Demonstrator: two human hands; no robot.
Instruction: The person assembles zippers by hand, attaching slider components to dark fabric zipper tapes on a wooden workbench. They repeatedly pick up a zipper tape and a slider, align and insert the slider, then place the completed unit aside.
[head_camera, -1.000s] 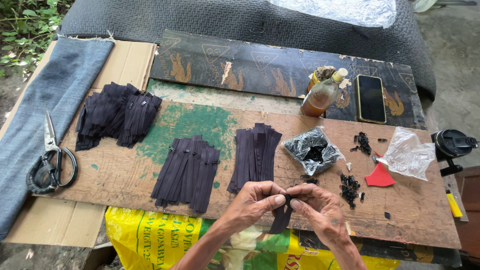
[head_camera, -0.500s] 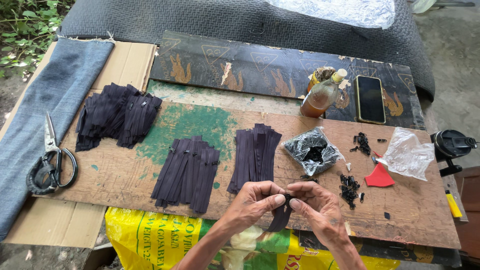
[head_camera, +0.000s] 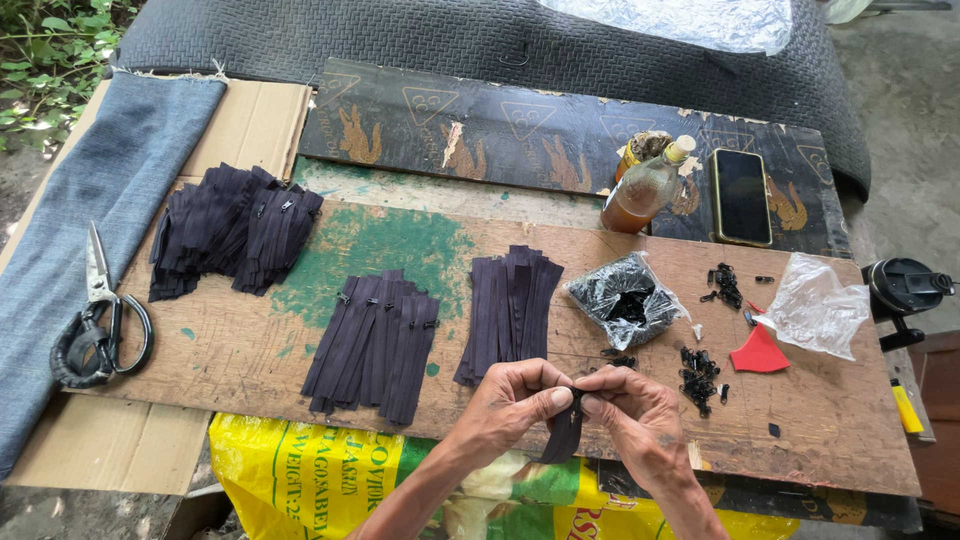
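Note:
My left hand (head_camera: 515, 400) and my right hand (head_camera: 630, 415) meet at the front edge of a worn wooden board (head_camera: 250, 350). Together they pinch the top of a dark zipper strip (head_camera: 563, 438) that hangs down between them. Just beyond my hands lies a stack of plain dark zipper strips (head_camera: 510, 310). Left of it sits a pile of zippers with sliders (head_camera: 375, 342), and a bigger heap (head_camera: 232, 228) lies at the far left. A black bag of sliders (head_camera: 625, 298) and loose sliders (head_camera: 697, 373) lie to the right.
Scissors (head_camera: 95, 325) rest on blue denim (head_camera: 90, 200) at left. An amber bottle (head_camera: 645, 188), a phone (head_camera: 741, 196), a clear plastic bag (head_camera: 815, 305) and a red piece (head_camera: 758, 352) sit at right. A yellow sack (head_camera: 320, 475) lies below the board.
My hands stay at the same spot with the zipper strip; only the fingers shift slightly at its top end.

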